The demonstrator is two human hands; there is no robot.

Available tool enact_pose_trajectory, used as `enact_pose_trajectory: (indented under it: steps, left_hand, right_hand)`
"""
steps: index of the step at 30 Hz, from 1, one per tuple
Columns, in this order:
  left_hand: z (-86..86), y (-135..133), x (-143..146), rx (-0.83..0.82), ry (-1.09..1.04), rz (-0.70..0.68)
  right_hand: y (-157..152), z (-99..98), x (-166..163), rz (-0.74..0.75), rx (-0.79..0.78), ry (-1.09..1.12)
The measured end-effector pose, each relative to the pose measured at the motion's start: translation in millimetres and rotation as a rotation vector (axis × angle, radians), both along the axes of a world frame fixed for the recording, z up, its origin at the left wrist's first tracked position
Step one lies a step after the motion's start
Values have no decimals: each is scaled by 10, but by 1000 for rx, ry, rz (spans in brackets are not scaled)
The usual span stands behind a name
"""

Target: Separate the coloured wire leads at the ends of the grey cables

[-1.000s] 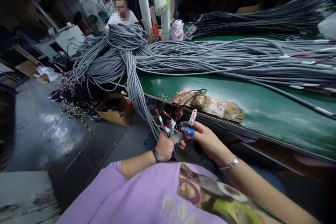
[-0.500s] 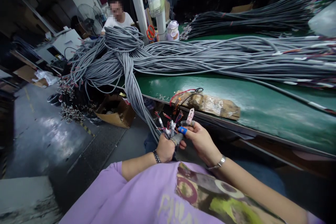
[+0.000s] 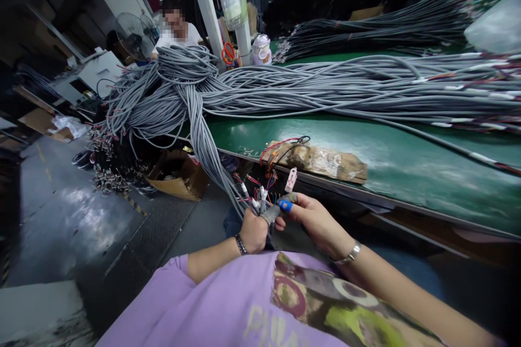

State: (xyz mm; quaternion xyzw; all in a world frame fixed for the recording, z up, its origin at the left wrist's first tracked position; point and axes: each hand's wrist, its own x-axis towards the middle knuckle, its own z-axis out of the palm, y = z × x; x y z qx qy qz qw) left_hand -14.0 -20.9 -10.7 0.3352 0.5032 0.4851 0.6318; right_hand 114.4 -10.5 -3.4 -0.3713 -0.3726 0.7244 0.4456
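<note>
My left hand (image 3: pixel 254 231) is wrapped round the ends of several grey cables (image 3: pixel 211 154), low in front of my shirt. White-banded ends and thin coloured wires (image 3: pixel 264 191) fan out above its fist. Grey wrapping covers the left thumb. Close on the right, my right hand (image 3: pixel 319 221) pinches thumb to index finger beside these wires. Blue tape covers its thumb, and a grey sleeve its index fingertip. Whatever lies in the pinch is too small to make out. A pale pink clip-like piece (image 3: pixel 291 180) shows just above the right fingers.
A long pile of grey cables (image 3: pixel 305 87) lies across the green table (image 3: pixel 391 154). Near its front edge rests a taped wooden board (image 3: pixel 334 164). A cardboard box (image 3: pixel 179 173) stands on the floor. Beyond the pile is a person in white (image 3: pixel 187 35).
My right hand has shifted slightly right and down, a little away from the left. The left hand keeps its grip on the cables. The whole view has moved slightly.
</note>
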Motion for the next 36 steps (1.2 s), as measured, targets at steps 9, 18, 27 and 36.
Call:
enact_pose_trajectory:
  steps: [9,18,27,36]
  left_hand:
    - [3,18,-17,-11,13,10]
    - [15,24,-6,-31,16,11]
    - [146,138,-146,-43,-94,-67]
    - [309,252,-66,-77,-131,-285]
  right_hand:
    - [65,-60,48,-131,-25,-135]
    - [-6,51,-22,-44,-15,-31]
    - [185,-147,236,-208,-253,129]
    - [372,-78,123,-247,93,-78]
